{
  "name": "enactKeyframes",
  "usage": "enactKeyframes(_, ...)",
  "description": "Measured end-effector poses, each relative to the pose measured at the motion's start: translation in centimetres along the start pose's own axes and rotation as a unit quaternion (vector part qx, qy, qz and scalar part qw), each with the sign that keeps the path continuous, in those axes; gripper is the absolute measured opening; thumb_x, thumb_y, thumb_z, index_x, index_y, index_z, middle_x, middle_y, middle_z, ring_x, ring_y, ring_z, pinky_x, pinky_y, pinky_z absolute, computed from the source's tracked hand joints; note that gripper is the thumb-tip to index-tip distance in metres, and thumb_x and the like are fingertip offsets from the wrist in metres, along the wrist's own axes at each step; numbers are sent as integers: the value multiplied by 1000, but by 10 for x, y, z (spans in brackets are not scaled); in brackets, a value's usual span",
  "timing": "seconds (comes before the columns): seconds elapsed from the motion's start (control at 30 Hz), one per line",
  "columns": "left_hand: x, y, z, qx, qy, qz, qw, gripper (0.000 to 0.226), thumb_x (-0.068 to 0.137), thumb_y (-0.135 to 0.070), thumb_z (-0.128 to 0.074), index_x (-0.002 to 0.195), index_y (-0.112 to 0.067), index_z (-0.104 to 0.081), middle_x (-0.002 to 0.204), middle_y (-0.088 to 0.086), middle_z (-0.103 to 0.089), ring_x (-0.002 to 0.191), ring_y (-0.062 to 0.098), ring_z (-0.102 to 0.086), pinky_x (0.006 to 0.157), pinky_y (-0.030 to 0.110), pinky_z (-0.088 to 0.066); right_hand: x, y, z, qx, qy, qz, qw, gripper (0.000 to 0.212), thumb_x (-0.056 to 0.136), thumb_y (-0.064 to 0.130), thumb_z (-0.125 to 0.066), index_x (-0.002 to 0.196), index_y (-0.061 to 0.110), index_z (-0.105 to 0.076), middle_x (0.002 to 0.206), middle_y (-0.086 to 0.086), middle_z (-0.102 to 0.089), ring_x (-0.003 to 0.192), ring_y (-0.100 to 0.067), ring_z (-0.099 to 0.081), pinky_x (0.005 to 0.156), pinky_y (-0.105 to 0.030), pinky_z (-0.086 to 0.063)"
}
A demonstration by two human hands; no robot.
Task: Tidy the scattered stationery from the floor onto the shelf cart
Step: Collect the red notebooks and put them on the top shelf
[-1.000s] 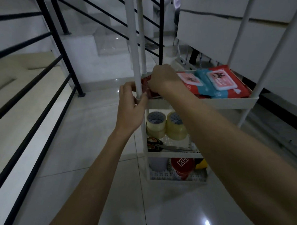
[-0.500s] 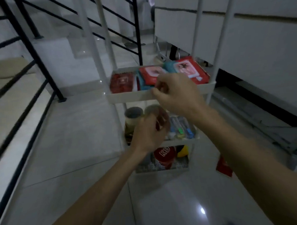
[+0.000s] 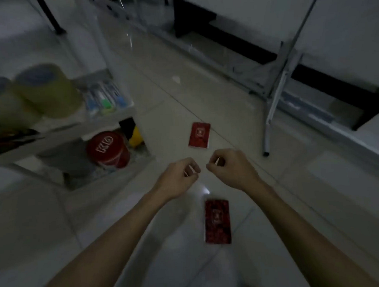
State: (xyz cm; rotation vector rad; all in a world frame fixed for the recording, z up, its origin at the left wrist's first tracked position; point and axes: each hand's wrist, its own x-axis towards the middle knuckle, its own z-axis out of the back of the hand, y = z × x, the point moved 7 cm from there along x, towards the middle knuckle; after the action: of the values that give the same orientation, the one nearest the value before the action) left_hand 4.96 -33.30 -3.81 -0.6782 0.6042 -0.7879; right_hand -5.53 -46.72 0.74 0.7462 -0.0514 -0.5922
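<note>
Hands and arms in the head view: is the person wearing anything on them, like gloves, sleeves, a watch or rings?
No. The left hand and right hand are bare, with no gloves. Both forearms are uncovered as far as the frame shows, so no sleeves appear. No watch, bracelet or strap shows at either wrist. The picture is dim and slightly blurred, so a thin ring could go unseen.

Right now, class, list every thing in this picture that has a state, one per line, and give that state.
Left hand: fingers loosely curled, holding nothing.
Right hand: fingers loosely curled, holding nothing.
Far red packet: flat on the floor.
Near red packet: flat on the floor.
Tape rolls: on the cart's middle shelf.
Red tub: upright on the bottom shelf, lid on.
</note>
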Motion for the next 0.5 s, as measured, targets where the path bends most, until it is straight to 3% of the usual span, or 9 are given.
enactKeyframes(0.1,-12,32,-67,-42,19,49,998,10,91,-20,-68,93,-29,-69,84,-11,-68,74,6,-64,72,35,-58,-12,-60,-50,-29,85,-62,994,12,85,31,-72,93,22,-74,88,3,-69,79,-15,-67,70,-34,-58)
enactKeyframes(0.2,-21,52,-98,-67,16,70,995,12,86,-21,-65,87,-33,-67,87,-10,-72,82,11,-70,81,40,-60,-24,-96,-88,-82,138,-74,984,40,77,45,-77,108,23,-68,105,-1,-56,100,-22,-60,79,-34,-51)
enactKeyframes(0.33,-21,74,-102,-90,-10,85,992,19,87,-15,-64,87,-34,-66,93,-9,-74,91,13,-71,87,40,-59,-31,-112,-118,-193,170,-33,966,72,64,54,-86,116,18,-53,116,-5,-45,105,-25,-47,84,-37,-42)
enactKeyframes(0.43,-18,82,-97,-99,-41,97,990,26,90,-7,-67,91,-33,-67,97,-10,-74,92,7,-70,84,30,-57,-21,-116,-123,-184,192,-24,964,68,68,51,-87,111,15,-48,113,-5,-45,104,-24,-44,85,-38,-41)
enactKeyframes(0.5,-16,81,-95,-155,-67,100,981,27,93,-5,-68,100,-32,-68,103,-9,-73,93,2,-68,83,19,-52,-12,-115,-125,-53,245,-33,968,53,82,35,-82,107,13,-40,101,-4,-51,90,-21,-49,71,-34,-42)
